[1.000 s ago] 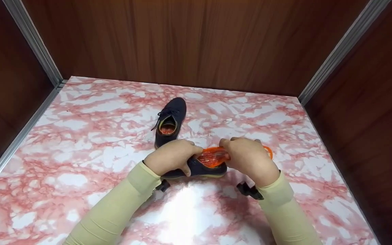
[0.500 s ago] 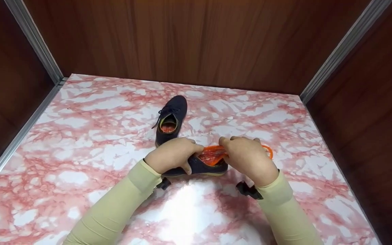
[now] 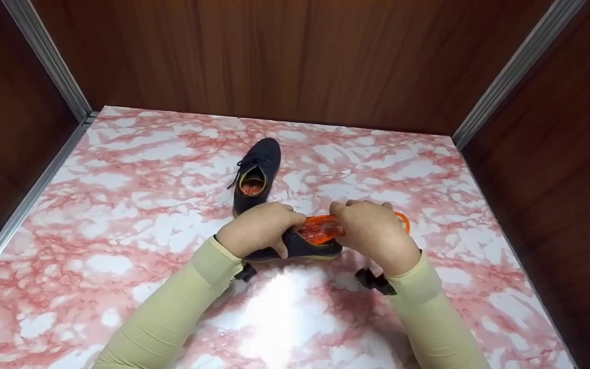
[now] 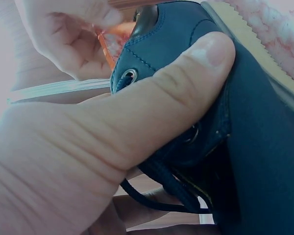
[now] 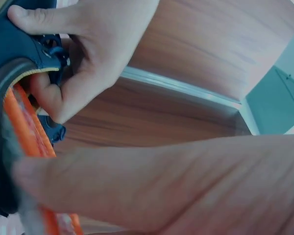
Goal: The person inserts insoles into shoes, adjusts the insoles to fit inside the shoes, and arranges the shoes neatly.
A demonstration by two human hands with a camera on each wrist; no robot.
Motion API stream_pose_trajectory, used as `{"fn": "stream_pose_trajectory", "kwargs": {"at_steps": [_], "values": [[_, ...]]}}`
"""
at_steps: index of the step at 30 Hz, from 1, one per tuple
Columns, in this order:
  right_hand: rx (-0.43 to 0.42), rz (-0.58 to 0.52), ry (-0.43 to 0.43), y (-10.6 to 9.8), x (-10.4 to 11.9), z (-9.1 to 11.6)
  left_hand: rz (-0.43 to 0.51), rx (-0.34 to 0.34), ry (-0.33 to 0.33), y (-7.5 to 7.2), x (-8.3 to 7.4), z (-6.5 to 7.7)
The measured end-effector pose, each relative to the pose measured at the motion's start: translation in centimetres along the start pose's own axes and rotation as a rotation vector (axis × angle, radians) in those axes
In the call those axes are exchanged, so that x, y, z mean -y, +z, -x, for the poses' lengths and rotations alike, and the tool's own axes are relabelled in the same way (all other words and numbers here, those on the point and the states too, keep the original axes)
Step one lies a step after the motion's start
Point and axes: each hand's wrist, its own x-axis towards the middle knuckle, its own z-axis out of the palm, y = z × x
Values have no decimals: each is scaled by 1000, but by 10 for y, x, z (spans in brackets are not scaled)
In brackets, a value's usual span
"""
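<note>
My left hand [image 3: 264, 228] grips a dark navy lace-up shoe [image 3: 315, 250] at its front, thumb across the side by the eyelets. An orange-edged, red-patterned insole [image 3: 320, 229] lies partly inside that shoe's opening and sticks out toward the right. My right hand [image 3: 374, 233] holds the outer part of the insole; its orange end loops out beyond the knuckles. In the right wrist view, the left forefinger reaches inside the shoe's mouth beside the insole [image 5: 27, 122]. How far the insole reaches into the toe is hidden.
A matching navy shoe [image 3: 267, 154] stands just behind the left hand, its toe pointing away, with a red patterned lining inside. The red-and-white marbled tabletop [image 3: 146, 205] is bounded by dark wood-grain panels [image 3: 295, 61] and metal corner strips [image 3: 51, 61].
Both hands keep nearly the same places on the shoe and insole. The insole's visible part tilted and then flattened slightly. The whole scene sits a little higher in the head view.
</note>
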Motion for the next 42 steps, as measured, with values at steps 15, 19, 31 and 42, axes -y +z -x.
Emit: {"fn": "stream_pose_trajectory", "kwargs": {"at_steps": [15, 19, 31, 42], "values": [[-29, -9, 6, -2, -4, 4, -22, -2, 2, 1, -2, 0], [-26, -18, 4, -2, -3, 3, -22, -3, -4, 0, -2, 1], [15, -20, 62, -9, -9, 4, -7, -1, -6, 0, -1, 1], [-37, -42, 43, -10, -13, 8, 3, -27, 27, 1, 0, 2]]}}
